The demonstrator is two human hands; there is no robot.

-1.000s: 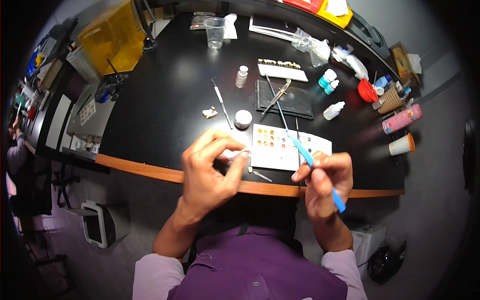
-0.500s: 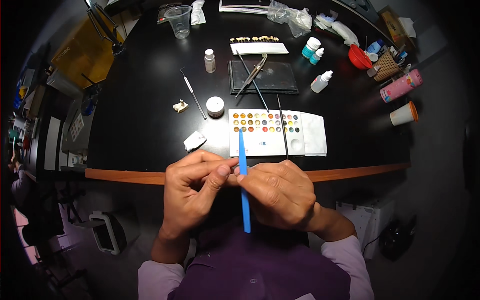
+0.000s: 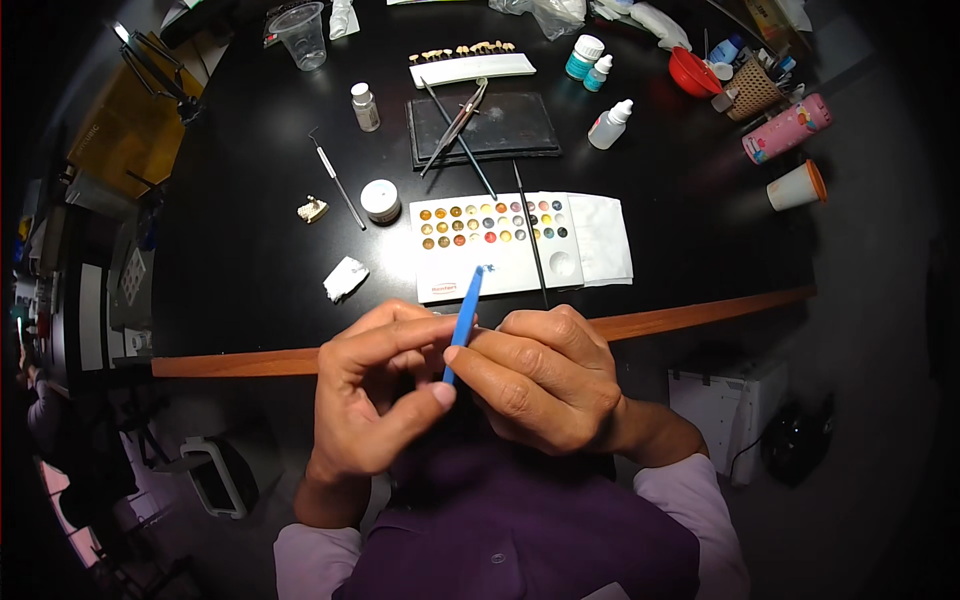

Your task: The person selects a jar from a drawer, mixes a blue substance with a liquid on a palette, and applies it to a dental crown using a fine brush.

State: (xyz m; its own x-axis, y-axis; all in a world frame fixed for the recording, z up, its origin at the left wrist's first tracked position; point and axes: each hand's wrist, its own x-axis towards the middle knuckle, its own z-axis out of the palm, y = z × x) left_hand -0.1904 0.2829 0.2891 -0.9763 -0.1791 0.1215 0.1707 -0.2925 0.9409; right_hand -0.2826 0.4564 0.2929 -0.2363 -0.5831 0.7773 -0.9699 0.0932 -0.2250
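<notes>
A slim, flat blue tool (image 3: 466, 322) that narrows at its far end slants between my hands, in front of the table edge. My right hand (image 3: 545, 375) is closed on it, thumb tip pressed to its side. My left hand (image 3: 375, 390) lays its index finger along the tool's upper part and its thumb tip at the near end. Something small and pale shows between the fingertips, mostly hidden. Just beyond lies a white palette (image 3: 450, 270) with rows of coloured wells and a blue smear. A thin dark brush (image 3: 530, 225) rests across it.
A white jar (image 3: 380, 200), a metal probe (image 3: 340, 185), a dental model piece (image 3: 312, 209) and a crumpled tissue (image 3: 346, 279) lie left. Tweezers (image 3: 455, 130) and another brush (image 3: 460, 140) cross a black slab (image 3: 520, 125). Dropper bottles (image 3: 610, 125) and a red bowl (image 3: 693, 73) stand right.
The blue tool has tilted, its far end to the right and its near end up toward my left thumb. My left thumb has moved down and away from its index finger. The view has shifted.
</notes>
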